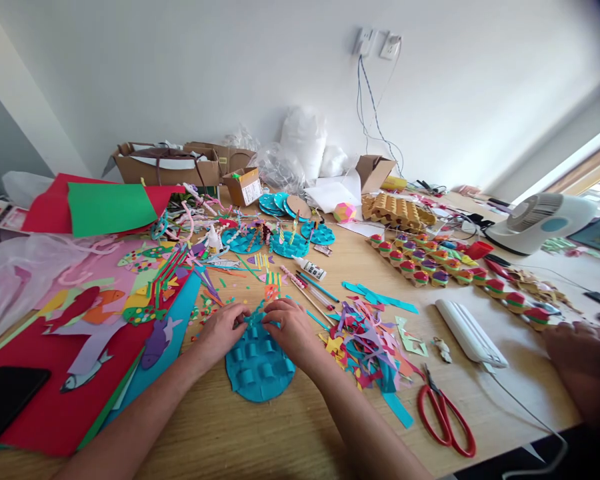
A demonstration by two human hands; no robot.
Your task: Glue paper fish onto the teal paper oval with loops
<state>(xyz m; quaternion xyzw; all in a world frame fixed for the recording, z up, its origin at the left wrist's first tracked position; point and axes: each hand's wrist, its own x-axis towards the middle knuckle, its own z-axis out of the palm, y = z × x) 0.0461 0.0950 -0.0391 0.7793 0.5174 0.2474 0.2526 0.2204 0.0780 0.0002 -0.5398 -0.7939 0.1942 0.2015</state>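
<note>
A round blue disc covered with rows of curled blue paper loops lies flat on the wooden table in front of me. My left hand rests at its upper left edge, thumb and fingers pinched; what they hold is too small to name. Over its upper right part, my right hand is closed in the same way, fingertips at the loops, and what is between them is hidden. Just beyond the fingers lies a small orange paper piece.
Paper scraps, red-handled scissors and a white power bank lie to the right. Coloured sheets and a black phone lie left. A glue bottle stands out ahead. Another person's hand is at the far right.
</note>
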